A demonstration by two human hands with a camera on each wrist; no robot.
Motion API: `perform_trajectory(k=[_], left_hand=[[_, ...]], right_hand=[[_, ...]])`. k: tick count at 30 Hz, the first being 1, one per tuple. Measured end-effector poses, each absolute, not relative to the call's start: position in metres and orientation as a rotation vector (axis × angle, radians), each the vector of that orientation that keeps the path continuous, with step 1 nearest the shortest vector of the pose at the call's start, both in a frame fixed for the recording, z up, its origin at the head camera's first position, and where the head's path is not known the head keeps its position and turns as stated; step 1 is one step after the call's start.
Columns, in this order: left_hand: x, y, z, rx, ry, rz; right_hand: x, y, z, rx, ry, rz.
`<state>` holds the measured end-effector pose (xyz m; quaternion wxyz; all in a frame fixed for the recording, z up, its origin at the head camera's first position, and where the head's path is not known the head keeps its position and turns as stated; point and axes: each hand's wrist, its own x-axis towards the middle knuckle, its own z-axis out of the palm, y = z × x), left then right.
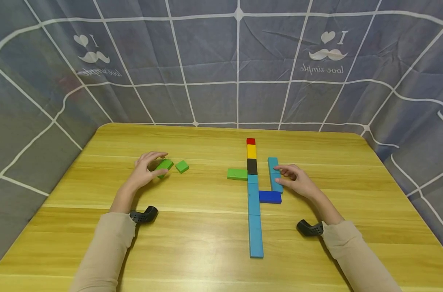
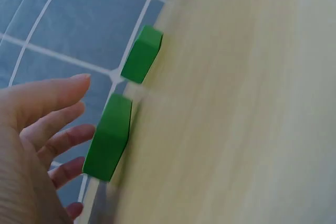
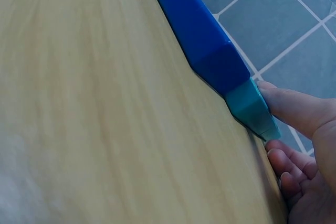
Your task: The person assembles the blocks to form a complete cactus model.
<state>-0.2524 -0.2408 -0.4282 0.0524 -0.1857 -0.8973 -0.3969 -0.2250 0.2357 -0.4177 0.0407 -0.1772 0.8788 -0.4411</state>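
Observation:
My left hand (image 1: 145, 170) is at the left of the table, fingers and thumb spread beside a green block (image 1: 165, 164). In the left wrist view this green block (image 2: 110, 137) lies beyond the fingers, and a gap shows between it and the thumb. A smaller green block (image 1: 182, 166) lies just to its right. On the other side, my right hand (image 1: 298, 181) has its thumb and index fingertips at the right edge of two light blue blocks (image 1: 276, 184) set end to end. A dark blue block (image 1: 270, 197) meets their near end.
A straight column of red (image 1: 250, 141), yellow (image 1: 251, 151), black (image 1: 252, 166) and light blue blocks (image 1: 255, 235) runs toward the near edge. Another green block (image 1: 237, 174) juts left from it. Grey checked cloth (image 1: 214, 61) hangs around the wooden table (image 1: 192, 243).

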Motion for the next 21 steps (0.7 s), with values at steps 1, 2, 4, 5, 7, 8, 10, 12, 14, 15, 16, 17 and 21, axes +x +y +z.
perform_trajectory(k=[1,2,4,5,7,8,10,12,14,15,16,17,21], left_hand=[[-0.252,-0.244,-0.429,-0.574,-2.734,-1.226],[-0.251,-0.246,-0.430,-0.585,-2.737,-1.241],[-0.251,-0.249,-0.431,-0.612,-2.735,-1.266],[-0.251,-0.250,-0.431,-0.621,-2.735,-1.274],[-0.251,-0.252,-0.431,-0.640,-2.743,-1.283],[-0.251,-0.252,-0.431,-0.645,-2.751,-1.284],[-0.251,-0.253,-0.431,-0.644,-2.788,-1.279],[-0.251,-0.253,-0.430,-0.642,-2.833,-1.264],[-0.251,-0.252,-0.429,-0.637,-2.874,-1.244],[-0.251,-0.252,-0.428,-0.633,-2.894,-1.234],[-0.252,-0.252,-0.428,-0.629,-2.907,-1.224],[-0.252,-0.252,-0.428,-0.622,-2.916,-1.219],[-0.253,-0.251,-0.428,-0.579,-2.940,-1.201]], right_hand=[[-0.223,0.234,-0.414,-0.541,2.692,-1.348],[-0.221,0.232,-0.410,-0.540,2.696,-1.340],[-0.219,0.231,-0.408,-0.525,2.700,-1.331],[-0.218,0.230,-0.407,-0.525,2.703,-1.325],[-0.218,0.230,-0.407,-0.525,2.706,-1.323],[-0.219,0.231,-0.408,-0.528,2.706,-1.326],[-0.220,0.232,-0.411,-0.539,2.708,-1.332],[-0.225,0.236,-0.419,-0.541,2.706,-1.344],[-0.229,0.240,-0.427,-0.543,2.709,-1.343],[-0.232,0.242,-0.430,-0.545,2.713,-1.341],[-0.234,0.244,-0.434,-0.542,2.712,-1.343],[-0.236,0.245,-0.438,-0.540,2.710,-1.347],[-0.238,0.248,-0.442,-0.552,2.700,-1.360]])
